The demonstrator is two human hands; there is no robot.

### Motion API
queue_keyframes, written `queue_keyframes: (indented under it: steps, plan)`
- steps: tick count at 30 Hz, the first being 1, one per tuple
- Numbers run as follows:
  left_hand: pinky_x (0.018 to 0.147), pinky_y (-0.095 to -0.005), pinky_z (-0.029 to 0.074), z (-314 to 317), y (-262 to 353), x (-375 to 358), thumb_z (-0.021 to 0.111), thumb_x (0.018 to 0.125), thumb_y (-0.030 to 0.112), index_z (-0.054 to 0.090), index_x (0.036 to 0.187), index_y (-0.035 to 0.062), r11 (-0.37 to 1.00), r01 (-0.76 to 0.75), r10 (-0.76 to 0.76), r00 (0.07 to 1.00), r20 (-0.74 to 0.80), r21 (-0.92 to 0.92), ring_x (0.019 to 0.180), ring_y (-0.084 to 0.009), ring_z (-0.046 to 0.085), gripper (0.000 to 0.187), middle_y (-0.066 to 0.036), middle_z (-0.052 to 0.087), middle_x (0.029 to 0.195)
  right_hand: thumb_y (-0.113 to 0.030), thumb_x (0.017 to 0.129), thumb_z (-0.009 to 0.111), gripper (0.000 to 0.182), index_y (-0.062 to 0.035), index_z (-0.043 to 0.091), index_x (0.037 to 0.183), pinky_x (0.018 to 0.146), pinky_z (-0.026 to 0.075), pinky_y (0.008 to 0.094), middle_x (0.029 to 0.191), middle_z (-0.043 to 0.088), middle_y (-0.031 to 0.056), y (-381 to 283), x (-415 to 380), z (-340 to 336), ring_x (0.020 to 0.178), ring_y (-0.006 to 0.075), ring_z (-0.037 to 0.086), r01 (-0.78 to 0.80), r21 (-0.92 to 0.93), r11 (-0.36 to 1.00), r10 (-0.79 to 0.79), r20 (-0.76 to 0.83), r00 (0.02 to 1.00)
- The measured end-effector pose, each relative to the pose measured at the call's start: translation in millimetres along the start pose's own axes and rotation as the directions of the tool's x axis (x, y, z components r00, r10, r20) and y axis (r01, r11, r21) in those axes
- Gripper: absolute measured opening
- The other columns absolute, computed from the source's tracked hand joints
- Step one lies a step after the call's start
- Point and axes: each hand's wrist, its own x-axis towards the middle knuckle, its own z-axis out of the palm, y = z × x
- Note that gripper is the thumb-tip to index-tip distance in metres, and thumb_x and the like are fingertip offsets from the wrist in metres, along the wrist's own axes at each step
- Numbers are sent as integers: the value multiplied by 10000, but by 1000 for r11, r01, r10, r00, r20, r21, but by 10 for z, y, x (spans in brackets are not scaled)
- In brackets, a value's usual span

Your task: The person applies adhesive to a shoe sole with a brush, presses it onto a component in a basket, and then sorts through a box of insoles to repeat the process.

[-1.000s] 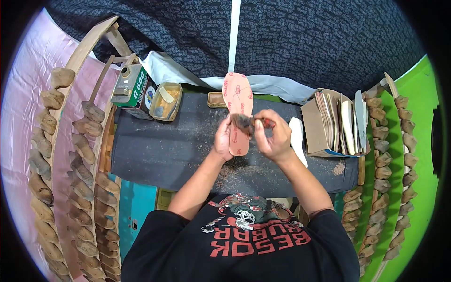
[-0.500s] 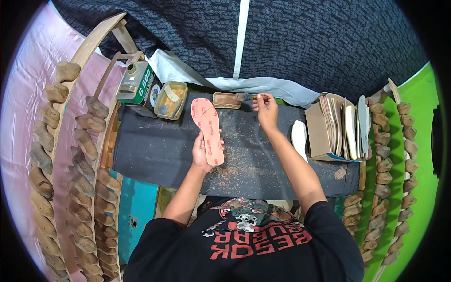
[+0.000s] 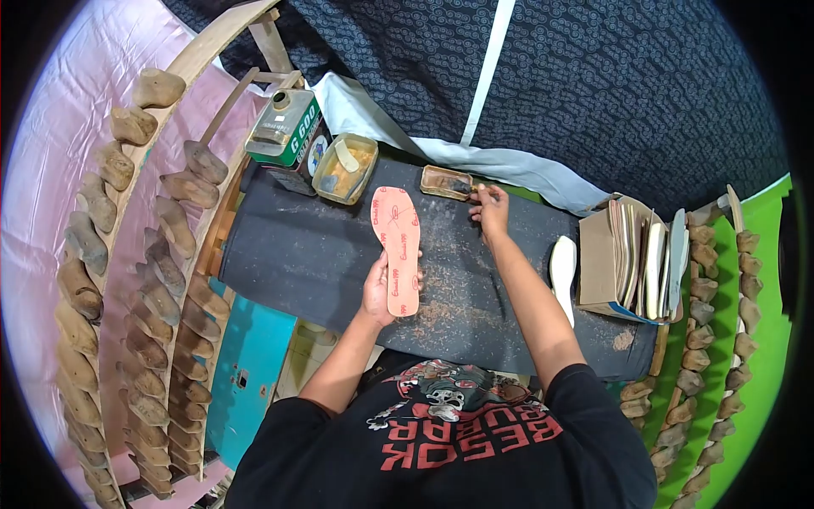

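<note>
My left hand (image 3: pixel 379 288) holds a pinkish shoe insole (image 3: pixel 395 246) printed with red lettering. Its fingers wrap the insole's lower half from the left and behind. My right hand (image 3: pixel 490 210) is at the right end of a small brownish tray (image 3: pixel 431 188). A dark-bristled brush (image 3: pixel 459 184) has its head in that tray, and its short visible handle runs to my right fingertips; most of the grip is hard to make out. A white sole-shaped piece (image 3: pixel 562 271) lies to the right of my right forearm.
On the dark table (image 3: pixel 288 246) are a G 600 can (image 3: pixel 288 136), an open tub of yellowish paste (image 3: pixel 346 170) and scattered shavings. A cardboard box (image 3: pixel 599 259) of upright soles stands right. Racks of wooden shoe lasts (image 3: pixel 174 225) line both sides.
The brush has gone from above the tray's right end down into it, with my right hand following. The view has shifted, while my left hand keeps holding the insole.
</note>
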Motion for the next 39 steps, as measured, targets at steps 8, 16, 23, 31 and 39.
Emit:
queue_keyframes:
  steps: [8,16,23,31,39]
  plan:
    - [753,-383,561,-96,59,174,377,1065,447,526,1395,42,997,59,-59,998,9,40,871,-220,643,543,-106,640,1222,-301,1023,598,406,-62,452,1318,494,462,260,961,642,101,285,-903,-545,598,140,601,-77,147,986,91,-91,992]
    - [773,-371,586,-62,-264,429,387,1079,447,465,1457,62,873,470,-488,849,204,132,905,-218,678,545,-122,645,1249,-306,1069,512,291,-33,607,1095,574,493,255,863,669,68,421,-1967,-1106,628,138,623,-234,215,948,257,-84,963]
    - [786,-387,593,170,-582,475,412,1071,462,411,1495,94,702,659,-710,618,337,268,973,-234,669,562,-141,617,1298,-526,1087,320,579,-20,556,1239,791,533,330,1061,677,107,-336,-2065,-1077,890,186,663,-134,380,915,136,21,991]
    - [730,-384,601,327,-768,371,458,1041,515,471,1447,32,712,652,-700,628,341,261,911,-253,694,631,-189,619,1286,-693,1025,266,806,-55,417,1494,1079,474,457,1406,570,204,-655,-1783,-1018,1265,299,582,-201,586,785,30,288,957]
    - [737,-411,614,126,-722,-194,389,1061,507,414,1498,24,787,596,-617,761,199,163,964,-294,696,651,-207,601,1319,-716,1003,303,791,-74,479,1429,907,591,465,1253,656,176,-335,-1586,-982,1059,278,689,-438,486,756,43,631,775]
